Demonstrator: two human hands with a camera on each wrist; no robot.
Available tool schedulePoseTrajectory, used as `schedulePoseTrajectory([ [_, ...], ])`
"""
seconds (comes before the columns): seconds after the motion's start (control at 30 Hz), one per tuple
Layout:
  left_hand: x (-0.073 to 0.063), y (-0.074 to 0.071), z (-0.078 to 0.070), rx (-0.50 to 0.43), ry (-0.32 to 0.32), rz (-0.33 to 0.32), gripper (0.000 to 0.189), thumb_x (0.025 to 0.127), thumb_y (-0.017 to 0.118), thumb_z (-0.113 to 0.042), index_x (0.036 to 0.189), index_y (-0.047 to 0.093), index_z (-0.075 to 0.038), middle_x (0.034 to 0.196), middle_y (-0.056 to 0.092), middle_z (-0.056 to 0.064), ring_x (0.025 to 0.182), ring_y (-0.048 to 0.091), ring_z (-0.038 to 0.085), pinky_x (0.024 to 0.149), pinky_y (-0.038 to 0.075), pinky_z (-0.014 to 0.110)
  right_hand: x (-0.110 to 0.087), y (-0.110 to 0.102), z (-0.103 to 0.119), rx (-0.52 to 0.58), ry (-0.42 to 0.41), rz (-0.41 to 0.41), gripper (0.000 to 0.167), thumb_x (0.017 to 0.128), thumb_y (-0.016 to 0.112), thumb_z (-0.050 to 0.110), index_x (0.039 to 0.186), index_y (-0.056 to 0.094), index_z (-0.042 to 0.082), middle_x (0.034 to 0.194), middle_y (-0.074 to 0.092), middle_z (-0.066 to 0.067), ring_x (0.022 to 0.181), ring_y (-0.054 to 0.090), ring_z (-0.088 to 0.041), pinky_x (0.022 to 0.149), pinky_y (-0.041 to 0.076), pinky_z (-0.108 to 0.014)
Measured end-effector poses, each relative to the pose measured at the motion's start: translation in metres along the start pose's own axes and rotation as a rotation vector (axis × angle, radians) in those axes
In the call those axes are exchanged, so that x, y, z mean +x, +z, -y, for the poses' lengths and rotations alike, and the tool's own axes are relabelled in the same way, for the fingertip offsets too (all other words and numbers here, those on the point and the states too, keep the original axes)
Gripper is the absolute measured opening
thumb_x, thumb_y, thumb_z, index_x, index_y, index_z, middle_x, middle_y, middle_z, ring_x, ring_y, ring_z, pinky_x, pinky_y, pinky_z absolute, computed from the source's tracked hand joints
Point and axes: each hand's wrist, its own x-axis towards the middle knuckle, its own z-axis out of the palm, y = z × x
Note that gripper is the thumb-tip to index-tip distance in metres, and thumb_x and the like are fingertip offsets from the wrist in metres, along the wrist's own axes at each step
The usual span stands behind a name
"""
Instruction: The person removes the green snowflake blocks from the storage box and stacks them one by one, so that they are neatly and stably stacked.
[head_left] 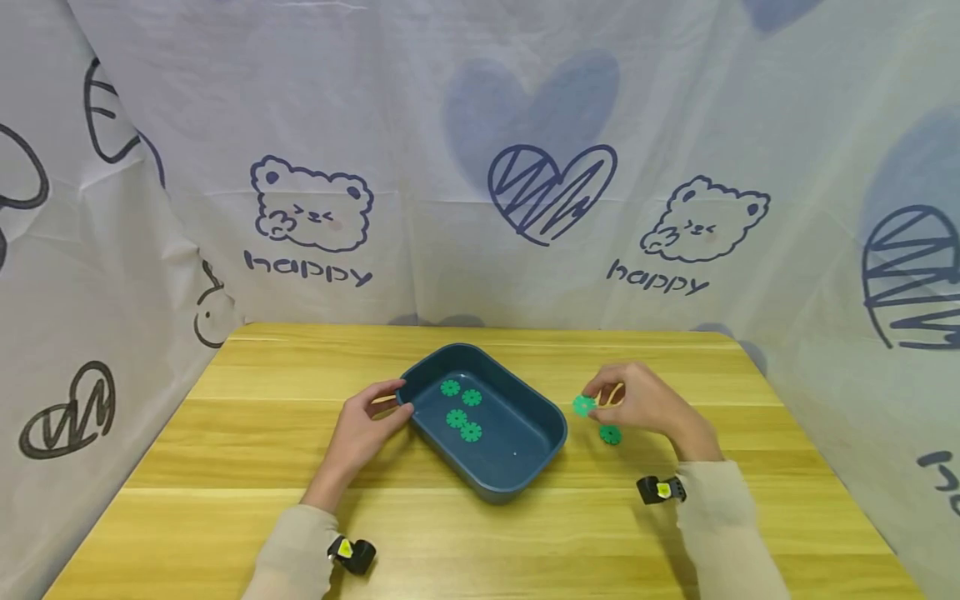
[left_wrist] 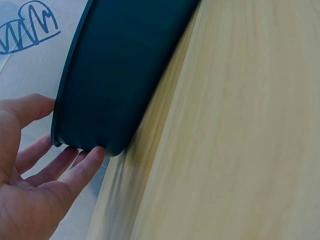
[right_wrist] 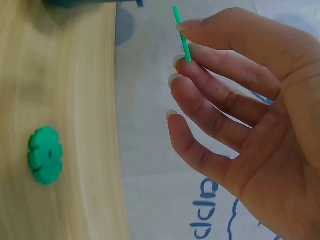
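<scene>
A dark blue plastic bin (head_left: pixel 491 492) stands on the table, with several green notched discs (head_left: pixel 457 418) lying on its floor. My left hand (head_left: pixel 362 429) grips the bin's left corner. In the left wrist view its thumb and fingers (left_wrist: pixel 90 165) touch the rim and outer wall. To the right of the bin, my right hand (head_left: pixel 641 402) pinches a green notched disc (head_left: pixel 583 406) between thumb and fingertips, above the table. The right wrist view has that disc (right_wrist: pixel 182 35) edge-on. Another green notched disc (head_left: pixel 611 435) lies on the table below this hand.
The wooden table (head_left: pixel 337 350) has a light yellow grain. Behind and beside it hangs a white cloth (head_left: pixel 427 250) printed with bears and hearts. Each wrist carries a small black camera (head_left: pixel 660 490) on a strap.
</scene>
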Motion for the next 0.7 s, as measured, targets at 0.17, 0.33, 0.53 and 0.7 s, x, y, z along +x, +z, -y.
schedulePoseTrajectory([
  [0.17, 0.001, 0.000, 0.001, 0.002, -0.009, 0.004, 0.050, 0.097, 0.074, -0.020, 0.143, 0.059, -0.007, 0.151, 0.055, 0.013, 0.134, 0.060, 0.036, 0.100, 0.058, 0.028, -0.008, 0.000, -0.010, 0.004, 0.034, -0.014, 0.016, 0.083, 0.083, 0.012, 0.098, 0.080, 0.011, 0.097, 0.076, -0.004, 0.082, 0.067, -0.012, 0.077, 0.062, -0.033],
  [0.33, 0.001, 0.000, 0.001, 0.005, -0.003, -0.002, 0.050, 0.097, 0.074, -0.020, 0.143, 0.059, -0.007, 0.151, 0.056, 0.013, 0.134, 0.060, 0.036, 0.101, 0.058, 0.030, -0.015, 0.003, -0.020, -0.001, 0.060, -0.035, 0.017, 0.082, 0.084, 0.011, 0.098, 0.079, 0.011, 0.094, 0.076, -0.001, 0.080, 0.066, -0.011, 0.075, 0.060, -0.029],
  [0.53, 0.001, 0.000, 0.004, 0.008, 0.005, -0.001, 0.051, 0.097, 0.073, -0.020, 0.143, 0.058, -0.005, 0.151, 0.056, 0.014, 0.134, 0.060, 0.037, 0.101, 0.058, 0.030, -0.020, 0.007, -0.030, -0.005, 0.075, -0.055, 0.017, 0.081, 0.085, 0.012, 0.097, 0.079, 0.009, 0.092, 0.076, -0.003, 0.079, 0.065, -0.011, 0.073, 0.059, -0.027],
  [0.7, 0.001, 0.000, 0.004, 0.005, 0.013, 0.000, 0.051, 0.097, 0.073, -0.020, 0.143, 0.058, -0.005, 0.151, 0.056, 0.014, 0.134, 0.060, 0.037, 0.100, 0.058, 0.029, -0.025, 0.009, -0.037, -0.010, 0.092, -0.062, 0.018, 0.082, 0.085, 0.013, 0.098, 0.079, 0.009, 0.092, 0.076, -0.004, 0.080, 0.065, -0.011, 0.072, 0.058, -0.024],
])
